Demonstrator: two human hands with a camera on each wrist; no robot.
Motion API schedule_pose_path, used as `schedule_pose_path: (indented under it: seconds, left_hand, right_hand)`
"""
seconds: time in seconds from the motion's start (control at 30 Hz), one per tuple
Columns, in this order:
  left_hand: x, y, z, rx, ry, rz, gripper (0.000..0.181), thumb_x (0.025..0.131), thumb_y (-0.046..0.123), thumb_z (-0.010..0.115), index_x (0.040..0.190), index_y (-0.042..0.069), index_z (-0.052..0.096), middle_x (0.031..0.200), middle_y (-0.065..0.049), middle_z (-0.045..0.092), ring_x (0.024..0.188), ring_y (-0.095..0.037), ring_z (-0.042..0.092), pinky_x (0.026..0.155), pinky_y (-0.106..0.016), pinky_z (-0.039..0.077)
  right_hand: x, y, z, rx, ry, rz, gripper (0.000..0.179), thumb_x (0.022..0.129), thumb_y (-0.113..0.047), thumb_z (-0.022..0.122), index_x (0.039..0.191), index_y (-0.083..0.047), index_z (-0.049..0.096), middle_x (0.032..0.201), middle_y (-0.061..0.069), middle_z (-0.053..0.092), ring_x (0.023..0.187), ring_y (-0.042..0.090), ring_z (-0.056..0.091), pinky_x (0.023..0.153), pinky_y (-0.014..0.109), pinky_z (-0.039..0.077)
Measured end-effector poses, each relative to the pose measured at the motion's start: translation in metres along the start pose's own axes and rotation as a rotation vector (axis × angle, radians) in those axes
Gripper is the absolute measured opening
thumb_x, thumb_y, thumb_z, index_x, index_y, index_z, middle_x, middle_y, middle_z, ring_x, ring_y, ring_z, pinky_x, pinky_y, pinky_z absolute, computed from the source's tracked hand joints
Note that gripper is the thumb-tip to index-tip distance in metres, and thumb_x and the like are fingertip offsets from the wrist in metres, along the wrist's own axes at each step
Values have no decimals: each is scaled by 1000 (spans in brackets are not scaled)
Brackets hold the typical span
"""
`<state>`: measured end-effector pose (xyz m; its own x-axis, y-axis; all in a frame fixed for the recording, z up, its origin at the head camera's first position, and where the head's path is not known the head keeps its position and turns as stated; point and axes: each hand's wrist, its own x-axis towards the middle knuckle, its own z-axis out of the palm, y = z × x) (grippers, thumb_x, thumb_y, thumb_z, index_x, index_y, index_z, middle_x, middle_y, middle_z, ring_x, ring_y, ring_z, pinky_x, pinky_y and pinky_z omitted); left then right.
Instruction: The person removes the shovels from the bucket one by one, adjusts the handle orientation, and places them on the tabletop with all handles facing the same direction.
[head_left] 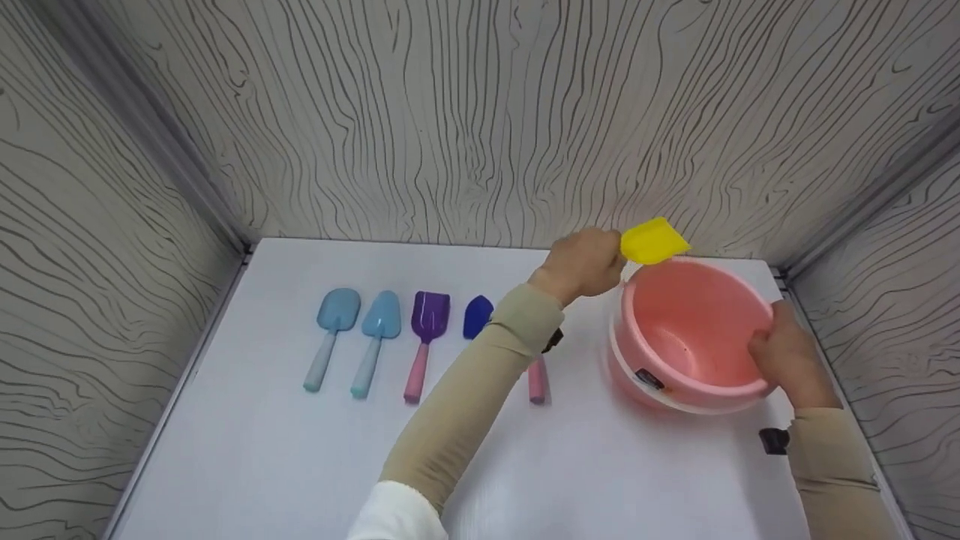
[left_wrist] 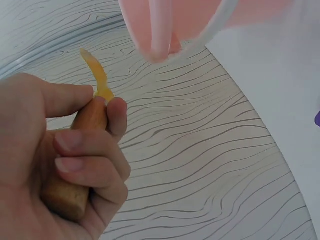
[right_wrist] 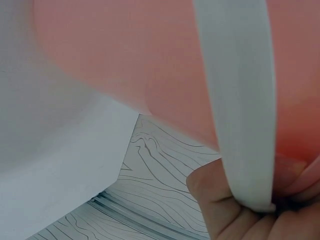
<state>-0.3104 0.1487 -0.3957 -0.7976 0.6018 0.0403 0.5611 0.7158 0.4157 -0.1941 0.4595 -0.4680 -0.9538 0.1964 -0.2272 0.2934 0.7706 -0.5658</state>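
My left hand (head_left: 585, 262) grips a small yellow shovel (head_left: 654, 241) by its handle, raised beside the far left rim of a pink bucket (head_left: 694, 307). In the left wrist view, fingers and thumb curl round the wooden handle (left_wrist: 90, 120), and the yellow blade (left_wrist: 97, 72) shows nearly edge-on. The right hand (head_left: 787, 352) holds the bucket's right rim, its thumb over the inside. Up close in the right wrist view, that hand's fingers (right_wrist: 220, 200) wrap the rim and the white band (right_wrist: 242, 100) around the bucket. No object is visible inside the bucket.
On the white table (head_left: 247, 450) lie two light blue shovels (head_left: 339, 309), a purple shovel (head_left: 431, 315) with a pink handle, and a dark blue blade (head_left: 478, 316). A pink handle (head_left: 536, 379) shows partly behind the left forearm. Wood-grain panels (head_left: 450, 127) enclose the table.
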Motion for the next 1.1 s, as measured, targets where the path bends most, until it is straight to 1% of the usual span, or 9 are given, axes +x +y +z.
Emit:
schedule_pose_path:
  seconds: [0.1, 0.2, 0.27, 0.43, 0.5, 0.63, 0.7, 0.87, 1.1]
  left_hand:
    - [-5, -11, 0, -66, 42, -43, 24, 113, 24, 52, 123, 9, 67, 89, 0, 59, 77, -14, 59, 74, -24, 55]
    - [-10, -21, 2, -175, 71, -102, 25, 112, 24, 52, 127, 8, 65, 91, 0, 61, 74, -13, 58, 71, -23, 54]
    - [-12, -27, 5, -239, 88, -131, 24, 111, 22, 51, 125, 8, 64, 89, -1, 61, 71, -13, 56, 68, -23, 52]
    - [-15, -40, 22, -312, 122, -158, 21, 110, 19, 50, 120, 5, 63, 85, -1, 57, 67, -11, 52, 62, -22, 47]
    - [-18, -44, 30, -340, 118, -178, 21, 110, 19, 51, 121, 5, 62, 86, -1, 56, 67, -11, 52, 62, -22, 47]
    - [-23, -49, 47, -389, 99, -230, 24, 109, 17, 53, 129, 5, 60, 90, -1, 57, 70, -12, 54, 67, -24, 50]
    - [-25, -50, 54, -390, 95, -248, 25, 110, 18, 53, 131, 6, 59, 93, -1, 57, 75, -12, 55, 72, -25, 51]
    - [-28, -49, 73, -399, 103, -283, 22, 111, 18, 50, 127, 5, 59, 98, -2, 56, 85, -14, 54, 81, -29, 51]
    - [-33, -42, 101, -569, 135, -384, 26, 112, 17, 50, 132, 1, 58, 103, -3, 58, 91, -15, 54, 91, -31, 55]
  right_hand:
    - [-1, 0, 0, 0, 0, 3, 57, 108, -10, 36, 155, 12, 13, 112, 40, 53, 73, 31, 67, 56, 39, 57]
    - [-3, -1, 0, 4, 10, 1, 57, 108, -11, 37, 156, 11, 14, 112, 38, 53, 73, 30, 68, 55, 38, 57]
    - [-2, 0, 0, -12, 32, -30, 53, 107, -9, 37, 151, 14, 18, 111, 40, 53, 72, 30, 66, 54, 37, 55]
    - [1, 4, 1, -47, 62, -83, 45, 102, -5, 37, 139, 17, 24, 108, 44, 53, 71, 29, 63, 55, 38, 50]
    - [2, 4, 1, -41, 46, -67, 48, 103, -5, 37, 142, 17, 22, 108, 43, 53, 70, 28, 63, 55, 39, 52]
    - [1, 2, 3, -29, 23, -42, 52, 104, -7, 37, 147, 16, 19, 109, 41, 54, 70, 27, 64, 56, 39, 53]
    - [1, 2, 3, -28, 24, -42, 52, 105, -7, 37, 148, 16, 19, 109, 41, 54, 71, 27, 64, 56, 38, 53]
    - [2, 4, 2, -39, 43, -54, 50, 104, -5, 38, 145, 17, 22, 111, 43, 53, 72, 28, 63, 56, 38, 52]
    - [2, 3, 2, -18, 26, -23, 51, 105, -6, 37, 148, 15, 20, 109, 40, 53, 70, 27, 64, 54, 38, 54]
